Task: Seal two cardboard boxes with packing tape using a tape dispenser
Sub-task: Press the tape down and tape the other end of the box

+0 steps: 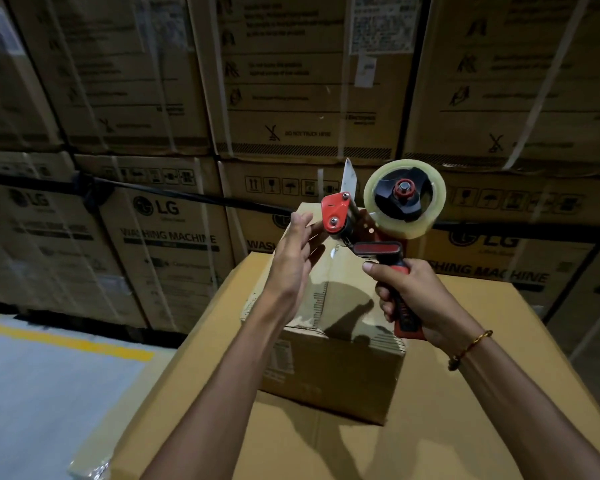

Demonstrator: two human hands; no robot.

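My right hand (411,299) grips the red and black handle of a tape dispenser (364,223), held up in the air above a small cardboard box (329,362). A roll of clear packing tape (405,199) sits on the dispenser's hub. My left hand (295,258) is raised beside the dispenser's red front guard, its fingers straight and its fingertips close to or touching the guard. The small box rests on a much larger cardboard box (430,427), and its top flaps lie closed.
Stacked washing machine cartons (174,237) form a wall right behind the boxes. Black straps and white bands run across them. To the left lies grey floor with a yellow line (66,341).
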